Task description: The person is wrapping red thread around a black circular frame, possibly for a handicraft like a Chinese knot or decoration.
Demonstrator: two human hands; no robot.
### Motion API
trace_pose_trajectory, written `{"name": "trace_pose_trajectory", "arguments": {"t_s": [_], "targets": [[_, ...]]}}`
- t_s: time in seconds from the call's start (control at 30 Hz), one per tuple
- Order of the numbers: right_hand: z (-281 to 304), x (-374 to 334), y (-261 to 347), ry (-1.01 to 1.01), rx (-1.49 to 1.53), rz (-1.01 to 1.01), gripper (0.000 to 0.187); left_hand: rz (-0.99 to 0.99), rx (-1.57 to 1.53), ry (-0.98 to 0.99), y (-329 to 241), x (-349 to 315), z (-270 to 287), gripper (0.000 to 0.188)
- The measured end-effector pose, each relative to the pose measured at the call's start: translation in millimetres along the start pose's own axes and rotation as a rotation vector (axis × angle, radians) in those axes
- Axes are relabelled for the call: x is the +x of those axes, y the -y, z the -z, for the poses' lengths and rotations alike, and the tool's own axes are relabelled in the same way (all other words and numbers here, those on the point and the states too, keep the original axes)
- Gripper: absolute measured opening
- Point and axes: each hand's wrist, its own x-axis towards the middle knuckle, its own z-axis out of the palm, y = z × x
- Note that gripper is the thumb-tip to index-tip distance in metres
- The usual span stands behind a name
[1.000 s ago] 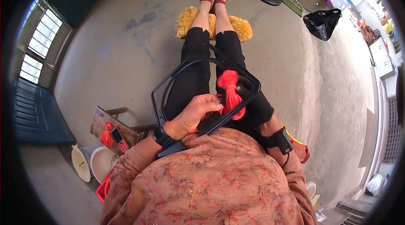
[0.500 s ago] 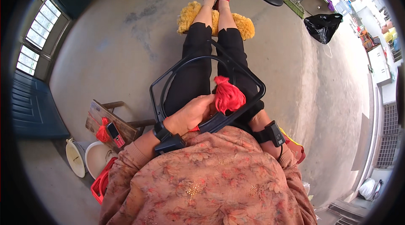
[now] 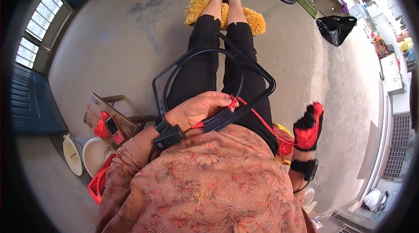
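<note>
Across my thighs lies a black frame (image 3: 267, 75) with a thin round hoop inside it. My left hand (image 3: 203, 108) is closed over the near part of the hoop, thumb and fingers pinching red cord (image 3: 234, 101) there. Some red wrapping also shows on the frame beside that palm. From the pinch, a strand slants taut toward the right. My right hand (image 3: 309, 126), in a dark glove, is out at the right with a bundle of red cord (image 3: 308, 136) in its closed fingers; motion blurs where glove and cord meet.
A red and yellow bag (image 3: 286, 143) with red cord lies by my right hip. At left are a wooden stool (image 3: 102, 108) bearing a phone (image 3: 115, 130) and red cord, two pale buckets (image 3: 94, 156) and a red basket (image 3: 98, 182). A black plastic bag (image 3: 336, 28) sits far right.
My right hand has swung from over the frame out to the right with the red bundle, drawing a strand straight. My left hand stays at the hoop, now pinching cord.
</note>
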Motion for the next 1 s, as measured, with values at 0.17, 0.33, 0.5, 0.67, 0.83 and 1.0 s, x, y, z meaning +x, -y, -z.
{"name": "trace_pose_trajectory", "arguments": {"t_s": [0.17,0.33,0.5,0.67,0.83,1.0], "targets": [[37,-70,35,0.160,-0.169,-0.052,0.044,0.021,0.011,0.026,0,2,2,0.019],[39,-73,32,-0.356,-0.628,0.205,0.031,0.073,-0.071,-0.134,7,10,-3,0.014],[31,-51,22,-0.465,-0.636,0.101,0.026,0.013,0.071,-0.182,-1,6,-9,0.013],[33,-57,33,-0.477,-0.681,0.077,0.031,0.069,0.276,-0.311,-4,7,-10,0.011],[33,-57,44,-0.476,-0.823,0.079,0.036,0.132,0.394,-0.293,-8,7,-16,0.010],[13,-23,2,-0.457,-0.793,0.010,0.036,0.044,0.192,-0.252,3,10,-11,0.009]]}}
